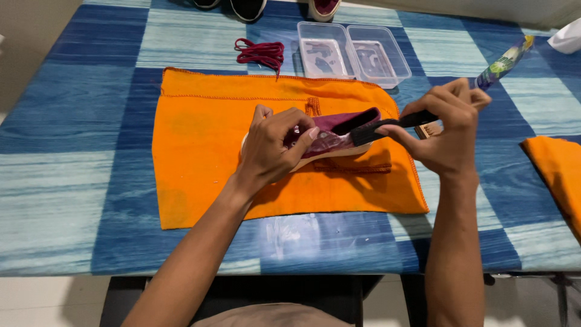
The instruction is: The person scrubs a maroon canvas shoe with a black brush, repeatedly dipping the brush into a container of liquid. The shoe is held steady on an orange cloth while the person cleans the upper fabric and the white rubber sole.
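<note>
Maroon shoe [339, 130] lying on its side at the middle of an orange cloth [200, 145], on a blue checked table [72, 121]. Left hand [272, 145] curled over the shoe's left end, fingers bent and pressing it down. Right hand [448, 130] closed around a black-handled brush [387, 126], brush end touching the shoe's side. Farther off, maroon laces [260, 51] bunched beside two clear plastic tubs [354, 51]. Second orange cloth [560, 172] at the right edge.

Two bare forearms, no sleeves, left hand [275, 148], right hand [445, 130], no rings
</note>
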